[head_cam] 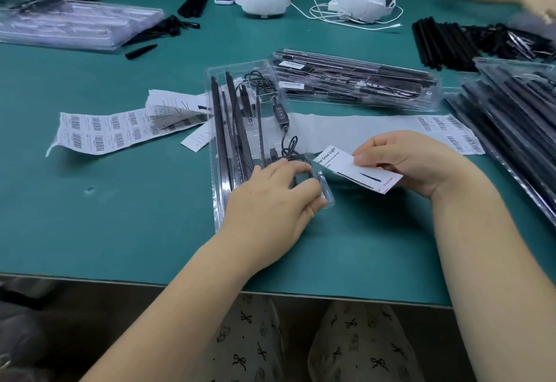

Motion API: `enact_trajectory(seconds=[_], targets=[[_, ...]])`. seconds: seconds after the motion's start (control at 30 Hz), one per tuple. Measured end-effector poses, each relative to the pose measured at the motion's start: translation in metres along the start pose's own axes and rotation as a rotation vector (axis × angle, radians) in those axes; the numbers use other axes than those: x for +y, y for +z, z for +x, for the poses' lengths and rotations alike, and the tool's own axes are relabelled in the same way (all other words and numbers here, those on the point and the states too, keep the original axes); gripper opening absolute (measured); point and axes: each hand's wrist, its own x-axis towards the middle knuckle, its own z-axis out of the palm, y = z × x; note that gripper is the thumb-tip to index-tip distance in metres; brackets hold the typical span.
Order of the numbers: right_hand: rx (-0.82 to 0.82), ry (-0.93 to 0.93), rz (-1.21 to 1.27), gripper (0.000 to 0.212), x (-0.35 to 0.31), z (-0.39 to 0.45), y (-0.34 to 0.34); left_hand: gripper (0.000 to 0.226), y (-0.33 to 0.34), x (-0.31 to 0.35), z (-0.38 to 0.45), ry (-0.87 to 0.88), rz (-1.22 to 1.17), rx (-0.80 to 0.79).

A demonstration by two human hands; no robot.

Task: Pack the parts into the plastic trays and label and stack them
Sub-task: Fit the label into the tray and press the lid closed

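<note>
The left hand is gripping and hiding the near corner of the clear plastic tray lying on the green counter; the right hand is pinching a partly covered instruction card.

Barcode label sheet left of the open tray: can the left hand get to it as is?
Probably yes, once it lets go. The left hand now holds the open tray by its near end; the barcode label sheet lies flat, uncovered, on the table to its left, nothing between.
</note>
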Motion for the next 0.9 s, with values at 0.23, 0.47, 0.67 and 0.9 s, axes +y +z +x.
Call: enact_trajectory(seconds=[0.23, 0.47, 0.67, 0.9], targets=[[-0.151, -0.012, 0.002, 0.013, -0.002, -0.009, -0.004, 0.034, -0.005, -0.003, 0.001, -0.179, -0.166, -0.121], [-0.106, -0.043, 0.147, 0.007, -0.003, -0.003, 0.023, 0.029, -0.006, -0.002, 0.000, -0.205, -0.233, -0.120], [0.011, -0.084, 0.202, 0.010, -0.002, 0.003, 0.037, 0.031, -0.007, -0.002, 0.000, -0.212, -0.258, -0.108], [0.051, -0.094, 0.227, 0.012, -0.003, 0.005, 0.045, 0.027, -0.006, -0.002, 0.000, -0.203, -0.285, -0.078]])
